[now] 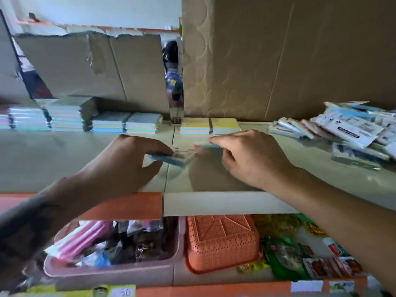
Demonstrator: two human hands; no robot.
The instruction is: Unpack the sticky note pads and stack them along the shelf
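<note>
Over the middle of the pale shelf (64,159), my left hand (128,159) pinches one end of a wrapped sticky note pack (171,158) with a blue edge. My right hand (248,155) pinches the other end, where a blue and pink pad edge (206,145) shows. The pack is blurred. Bare pastel pads stand in stacks (64,118) along the back of the shelf at the left, and two low stacks (210,126) lie just beyond my right hand.
A heap of wrapped packs (347,129) lies at the right of the shelf. Cardboard sheets (278,61) stand behind the shelf. Below, a pink tub (115,269) of goods, an orange basket (220,241) and snack packets (300,254) fill the lower shelf.
</note>
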